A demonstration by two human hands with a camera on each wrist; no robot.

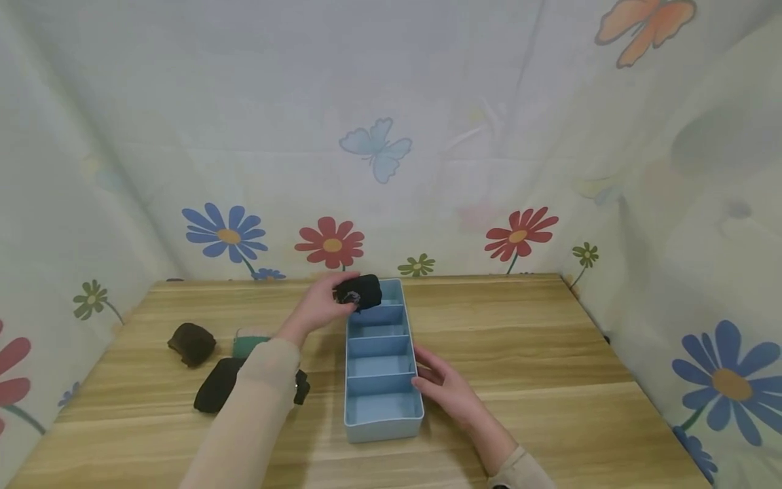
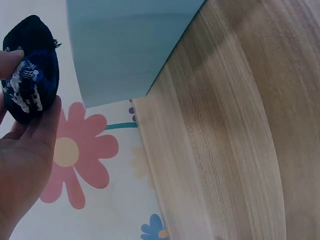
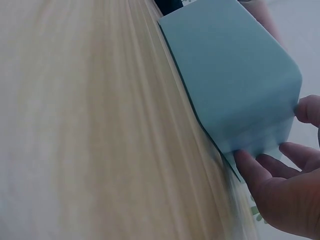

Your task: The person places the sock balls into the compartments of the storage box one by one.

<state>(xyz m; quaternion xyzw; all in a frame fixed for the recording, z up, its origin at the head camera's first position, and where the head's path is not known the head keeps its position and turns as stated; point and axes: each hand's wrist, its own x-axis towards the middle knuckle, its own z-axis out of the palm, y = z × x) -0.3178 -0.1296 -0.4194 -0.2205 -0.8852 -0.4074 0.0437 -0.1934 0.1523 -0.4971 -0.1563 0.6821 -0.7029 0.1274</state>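
Observation:
My left hand (image 1: 318,304) pinches a black rolled-up pair of socks (image 1: 366,291) between thumb and fingers. It holds them over the far compartment of a light blue box (image 1: 383,430). Loose whitish threads show on the rolled socks (image 2: 46,75) in the left wrist view. The long narrow box has several compartments in a row, and I see nothing in the nearer ones. At its right side my right hand (image 1: 451,392) rests extended fingertips against the wall, thumb near the rim. The right wrist view shows these fingers (image 3: 252,170) touching the box's outer surface.
Left of the box lie a dark brown fabric bundle (image 1: 192,345), a green and pale one (image 1: 247,345) and a black one (image 1: 215,388), partly behind my left sleeve (image 1: 253,407). All rest on a wooden table (image 1: 519,339). A flowered cloth (image 1: 427,204) hangs behind it.

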